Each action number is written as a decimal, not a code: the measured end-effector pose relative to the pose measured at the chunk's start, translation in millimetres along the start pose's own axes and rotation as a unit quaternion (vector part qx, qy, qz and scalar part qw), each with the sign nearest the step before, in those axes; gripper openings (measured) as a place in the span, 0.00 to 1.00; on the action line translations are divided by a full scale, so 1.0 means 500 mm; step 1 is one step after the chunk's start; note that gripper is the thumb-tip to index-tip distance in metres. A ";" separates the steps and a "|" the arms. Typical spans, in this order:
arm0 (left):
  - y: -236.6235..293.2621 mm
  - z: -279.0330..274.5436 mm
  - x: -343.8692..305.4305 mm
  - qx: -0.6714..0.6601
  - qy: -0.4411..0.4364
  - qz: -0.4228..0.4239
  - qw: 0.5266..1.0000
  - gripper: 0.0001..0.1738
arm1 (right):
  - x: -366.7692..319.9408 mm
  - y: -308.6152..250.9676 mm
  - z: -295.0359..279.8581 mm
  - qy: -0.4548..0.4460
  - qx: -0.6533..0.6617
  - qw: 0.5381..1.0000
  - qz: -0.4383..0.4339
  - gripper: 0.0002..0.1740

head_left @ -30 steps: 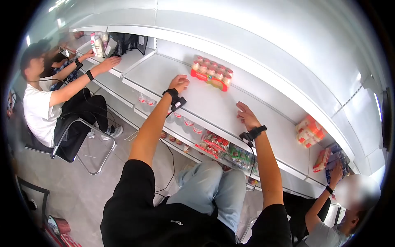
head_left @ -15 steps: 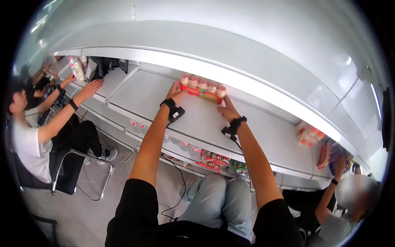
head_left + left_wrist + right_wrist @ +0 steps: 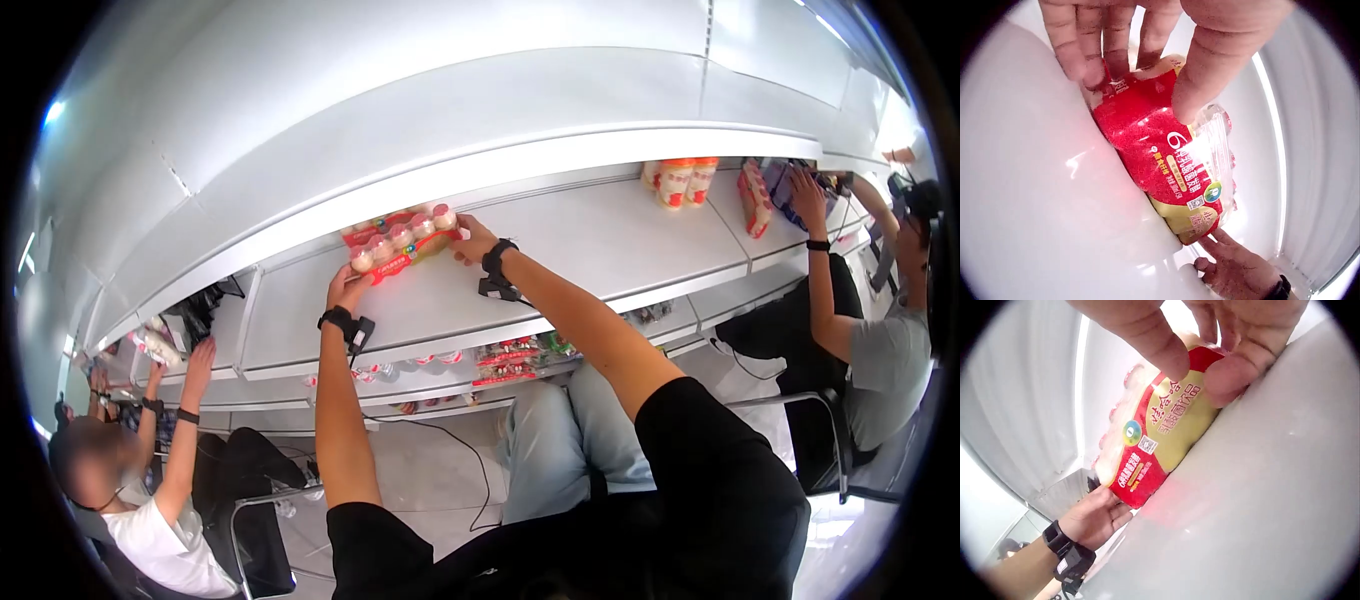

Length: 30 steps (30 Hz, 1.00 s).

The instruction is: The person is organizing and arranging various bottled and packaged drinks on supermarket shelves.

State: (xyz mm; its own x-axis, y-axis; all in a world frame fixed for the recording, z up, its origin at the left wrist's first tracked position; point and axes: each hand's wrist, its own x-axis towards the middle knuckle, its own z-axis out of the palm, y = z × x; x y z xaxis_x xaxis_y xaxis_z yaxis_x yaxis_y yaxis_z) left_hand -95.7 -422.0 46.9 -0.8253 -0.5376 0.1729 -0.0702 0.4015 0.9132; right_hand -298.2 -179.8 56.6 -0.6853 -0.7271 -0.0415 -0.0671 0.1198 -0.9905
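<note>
A shrink-wrapped pack of small bottles (image 3: pixel 405 246) in a red and yellow sleeve stands on the white shelf, tilted in the head view. My left hand (image 3: pixel 347 290) grips its left end; in the left wrist view the thumb lies on the red front of the pack (image 3: pixel 1147 125) and the fingers curl round the end. At the other end, my right hand (image 3: pixel 476 241) holds the pack, and in the right wrist view the thumb and a finger press the yellow part of the sleeve (image 3: pixel 1179 425). The pack's far side is hidden.
White bottles with red labels (image 3: pixel 680 182) and a red package (image 3: pixel 754 198) stand farther right. Black bags (image 3: pixel 198 312) lie at left. Lower shelves hold red packets (image 3: pixel 505 361). The upper shelf's edge (image 3: pixel 500 160) overhangs the pack. People sit on both sides.
Both hands have reached the pack and now hold its ends. The head view has turned, with the pack appearing farther left and at a different angle.
</note>
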 end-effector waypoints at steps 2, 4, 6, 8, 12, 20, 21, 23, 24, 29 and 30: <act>0.023 0.008 -0.013 0.048 -0.033 -0.021 0.998 0.27 | -0.017 0.018 -0.037 -0.012 0.042 0.999 -0.009 0.37; 0.075 0.027 -0.040 0.079 -0.068 -0.069 0.992 0.27 | -0.023 0.027 -0.073 -0.031 0.065 0.997 0.015 0.37; 0.094 0.056 -0.052 0.097 -0.087 -0.064 0.989 0.25 | -0.037 0.038 -0.107 -0.028 0.068 0.997 0.012 0.36; 0.110 0.093 -0.053 0.115 -0.110 -0.056 0.986 0.24 | -0.057 0.037 -0.144 -0.017 0.066 0.998 0.014 0.35; 0.183 0.198 -0.059 0.173 -0.117 -0.059 0.976 0.25 | -0.111 0.028 -0.244 -0.016 0.080 0.996 0.045 0.28; 0.221 0.470 0.031 0.074 -0.061 -0.005 0.995 0.24 | -0.179 0.073 -0.472 0.047 0.221 0.974 0.030 0.29; 0.215 0.510 0.052 0.054 -0.031 -0.002 0.998 0.27 | -0.173 0.092 -0.496 0.078 0.237 0.968 0.022 0.32; 0.226 0.590 0.076 0.036 0.014 0.003 0.999 0.27 | -0.160 0.134 -0.544 0.165 0.253 0.953 0.003 0.33; 0.233 0.628 0.084 0.025 0.036 0.004 0.999 0.28 | -0.162 0.147 -0.565 0.208 0.259 0.943 -0.005 0.34; 0.229 0.740 0.142 0.005 0.032 -0.002 0.999 0.29 | -0.223 0.139 -0.639 0.128 0.313 0.941 0.006 0.31; 0.241 0.752 0.145 0.010 0.021 -0.012 1.000 0.29 | -0.219 0.149 -0.645 0.116 0.275 0.954 -0.014 0.31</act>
State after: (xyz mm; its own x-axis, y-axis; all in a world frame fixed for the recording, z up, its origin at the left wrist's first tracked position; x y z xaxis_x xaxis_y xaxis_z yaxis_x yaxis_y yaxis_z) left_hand -374.6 -133.9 30.6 -0.7985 -0.5783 0.1672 -0.1009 0.4024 0.9099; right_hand -462.2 126.6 29.7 -0.8349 -0.5484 -0.0464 0.2593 -0.3176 -0.9121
